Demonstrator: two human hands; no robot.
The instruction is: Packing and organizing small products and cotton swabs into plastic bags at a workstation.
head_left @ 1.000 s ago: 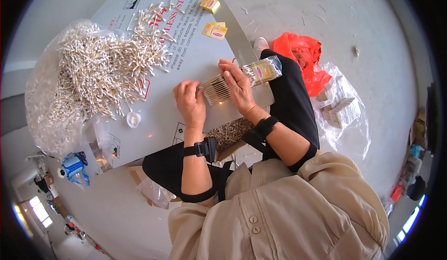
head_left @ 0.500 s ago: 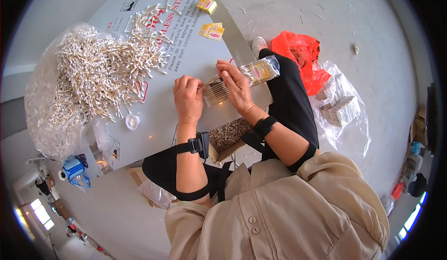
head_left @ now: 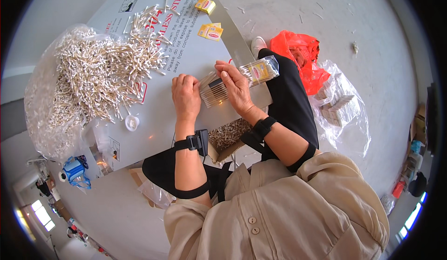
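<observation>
At the near right corner of the table, my right hand (head_left: 237,88) is closed over a flat clear pack of cotton swabs (head_left: 213,91), which pokes out to the left of it. Another cotton swab pack with a yellow label (head_left: 261,71) juts out beyond the hand to the right. Just left of the swab ends is my left hand (head_left: 186,96), its fingers curled downward. What those fingertips hold, if anything, is hidden. A big heap of loose cotton swabs (head_left: 93,69) spills from a clear plastic bag (head_left: 39,92) on the left.
Yellow cards (head_left: 211,31) and a small yellow stack (head_left: 205,6) lie near the table's far right edge. A small round white container (head_left: 132,122) stands by the heap. Below the table edge is a cardboard box of swabs (head_left: 229,135). Red (head_left: 298,57) and clear bags (head_left: 344,115) lie right.
My left hand has drawn slightly left, away from the pack's end, uncovering more swab tips and a dark patch on the pack. My right hand has stayed in place.
</observation>
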